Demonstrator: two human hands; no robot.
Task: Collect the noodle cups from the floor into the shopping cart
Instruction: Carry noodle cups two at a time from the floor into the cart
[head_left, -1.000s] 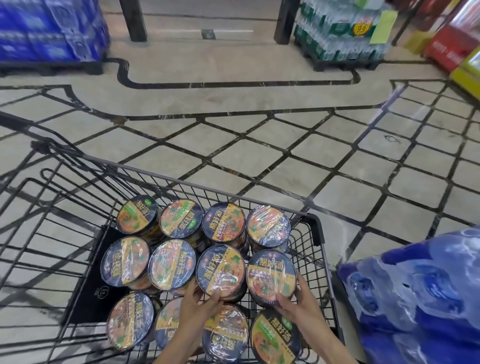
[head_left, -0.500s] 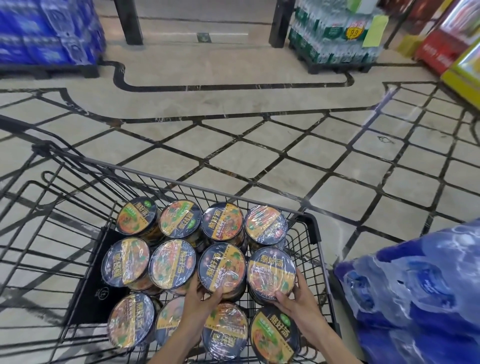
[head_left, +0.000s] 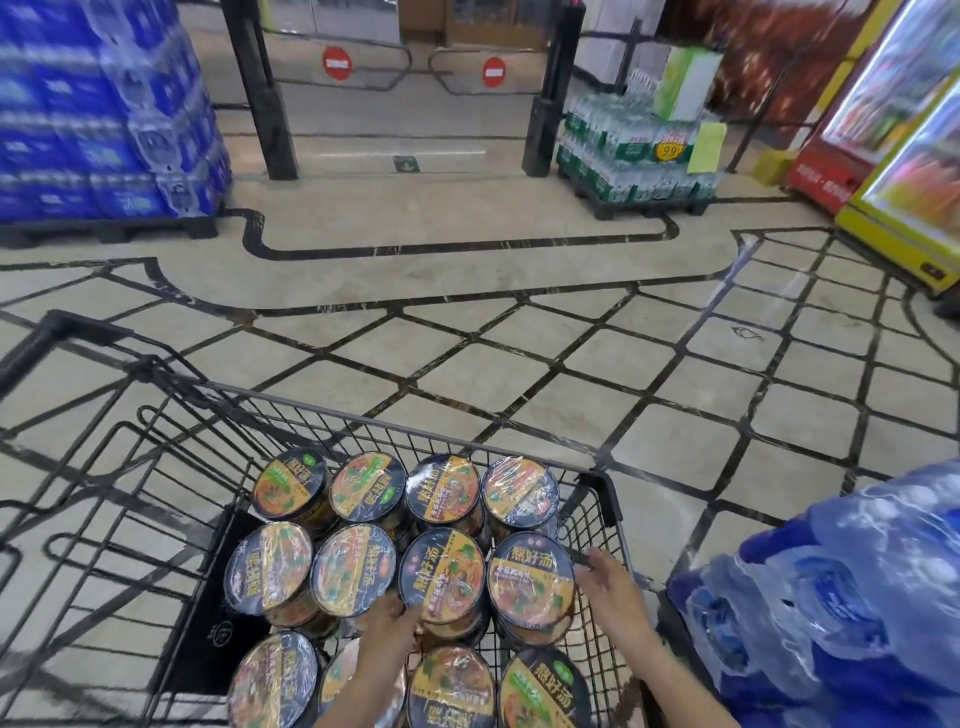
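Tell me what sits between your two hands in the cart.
In the head view, two wrapped noodle cups stand side by side between the left hand and the right hand, inside the shopping cart.

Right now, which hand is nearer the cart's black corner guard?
Right. The right hand sits just below the corner guard, against the cart's right wall; the left hand is farther left, among the noodle cups.
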